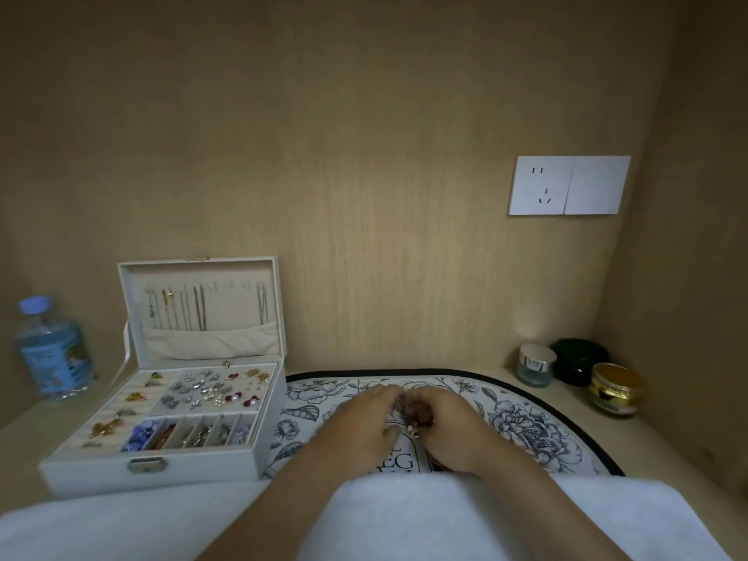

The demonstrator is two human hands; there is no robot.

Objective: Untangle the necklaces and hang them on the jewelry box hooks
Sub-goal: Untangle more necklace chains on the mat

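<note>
One tangle (406, 410) of necklaces sits between the two hands, held just above the floral mat (526, 423) near its middle. It is a small, dark, reddish-brown clump, too knotted and blurred to count its strands or give it a long axis. A short end hangs down from it toward the mat, with a pale bead or two at the tip.

The left grip (364, 423) and right grip (449, 429) meet fingertip to fingertip, fingers curled, both pinching the tangle from opposite sides.

One white jewelry box (162, 475) stands open on the tabletop (668, 447), touching the mat's left edge. Its lid (129, 301) is upright, with a row of hooks (226, 285) along the top; their number is too blurred to count. Thin chains (200, 313) hang straight down from them, long axis vertical: about five grouped at the left and one alone at the right, their lower ends tucked into a cloth pocket. The tray below holds earrings, brooches and beads in compartments.

One water bottle (52, 354) stands left of the box. Three jars (536, 366) cluster at the back right corner: one clear with a silver lid, one dark green, one gold. A white double wall socket (566, 186) is above them. A white cloth (404, 520) lies under the forearms.
</note>
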